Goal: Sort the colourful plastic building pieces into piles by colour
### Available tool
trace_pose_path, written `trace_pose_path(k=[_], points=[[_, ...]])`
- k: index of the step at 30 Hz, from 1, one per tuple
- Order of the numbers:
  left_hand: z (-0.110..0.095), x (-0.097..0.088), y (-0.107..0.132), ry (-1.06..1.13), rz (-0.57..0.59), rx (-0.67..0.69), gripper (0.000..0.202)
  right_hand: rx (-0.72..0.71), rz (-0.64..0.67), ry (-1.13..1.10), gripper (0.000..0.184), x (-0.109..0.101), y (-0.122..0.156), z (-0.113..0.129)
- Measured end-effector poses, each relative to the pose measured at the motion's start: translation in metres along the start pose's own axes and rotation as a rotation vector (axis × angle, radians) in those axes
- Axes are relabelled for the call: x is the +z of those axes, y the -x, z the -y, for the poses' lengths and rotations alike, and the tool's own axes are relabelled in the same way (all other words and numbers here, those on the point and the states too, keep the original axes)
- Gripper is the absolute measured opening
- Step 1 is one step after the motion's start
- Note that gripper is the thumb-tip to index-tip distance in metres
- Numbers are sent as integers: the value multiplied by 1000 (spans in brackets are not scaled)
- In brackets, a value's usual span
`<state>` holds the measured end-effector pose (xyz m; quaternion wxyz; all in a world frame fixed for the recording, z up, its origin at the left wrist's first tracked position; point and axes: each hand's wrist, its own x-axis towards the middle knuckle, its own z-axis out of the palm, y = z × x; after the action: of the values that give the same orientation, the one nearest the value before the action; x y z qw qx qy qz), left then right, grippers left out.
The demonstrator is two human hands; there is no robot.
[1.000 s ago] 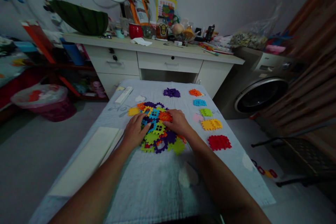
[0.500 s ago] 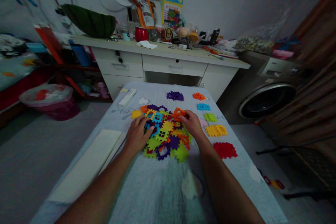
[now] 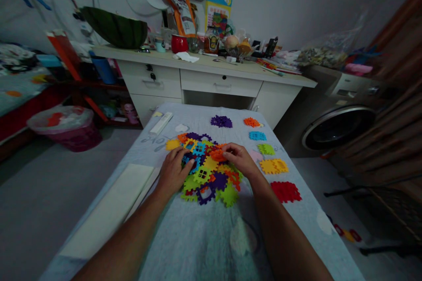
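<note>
A mixed pile of coloured plastic interlocking tiles (image 3: 206,169) lies in the middle of a table covered with a pale cloth (image 3: 204,232). My left hand (image 3: 173,172) rests on the pile's left side, fingers curled onto a blue tile. My right hand (image 3: 240,159) is on the pile's right side and pinches an orange tile (image 3: 218,154) at the pile's top. Sorted single-colour stacks lie to the right: purple (image 3: 221,121), orange (image 3: 251,122), blue (image 3: 257,135), green (image 3: 266,149), yellow (image 3: 273,166) and red (image 3: 285,191).
A white flat board (image 3: 110,208) lies along the table's left edge, a small white box (image 3: 161,123) at the far left. Beyond the table stands a cluttered white desk (image 3: 211,80). A washing machine (image 3: 339,118) is to the right, a pink bin (image 3: 66,127) on the floor to the left.
My right hand slid from the pile's middle to its right side and closed on an orange tile. The left hand stayed in place. The camera tilted slightly.
</note>
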<state>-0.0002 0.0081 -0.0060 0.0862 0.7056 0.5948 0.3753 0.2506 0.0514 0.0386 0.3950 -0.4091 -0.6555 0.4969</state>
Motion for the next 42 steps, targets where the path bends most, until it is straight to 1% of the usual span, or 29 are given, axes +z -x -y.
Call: trace_pose_path(k=[4,6,8,11,13,14,16,18,20,23,25,27,30,32,34,36,37,40,42], points=[[0,0,0,10,-5,-5,35,8,102,-85,32,1,3,6],[1,0,0,8,-13,-10,35,-7,95,-116,31,0,2,7],[2,1,0,3,-21,-17,35,-31,1,-118,28,-4,0,6],[3,2,0,-6,-19,-21,37,-37,-254,-61,24,-15,-7,-2],[3,2,0,-12,-11,-17,38,-4,-416,21,24,-25,-14,-12],[3,3,0,-13,-8,-13,38,21,-471,77,24,-30,-17,-16],[2,3,0,-13,-4,-8,37,81,-517,226,24,-40,-23,-24],[2,3,0,-10,-3,-4,37,140,-494,432,23,-50,-28,-28],[2,3,0,-6,-1,-1,38,166,-430,676,27,-57,-32,-27],[2,3,0,0,-6,5,38,193,-272,1008,42,-64,-35,-22],[2,2,-1,0,-6,5,37,229,-165,1157,52,-64,-37,-19],[2,2,-1,-3,1,2,38,256,-93,1250,55,-63,-40,-17],[2,2,-1,-10,10,-2,38,259,-20,1304,41,-61,-45,-18],[2,2,-1,-10,13,-4,38,235,16,1308,34,-62,-49,-21],[2,2,0,-7,13,-8,38,191,38,1285,33,-68,-54,-23],[2,1,0,-2,10,-11,38,144,9,1230,35,-79,-61,-24],[2,1,0,0,9,-13,38,125,-31,1196,34,-87,-66,-24],[3,2,0,7,7,-16,37,117,-234,1130,32,-120,-85,-22],[4,3,0,6,9,-18,38,180,-396,1109,30,-144,-97,-21]])
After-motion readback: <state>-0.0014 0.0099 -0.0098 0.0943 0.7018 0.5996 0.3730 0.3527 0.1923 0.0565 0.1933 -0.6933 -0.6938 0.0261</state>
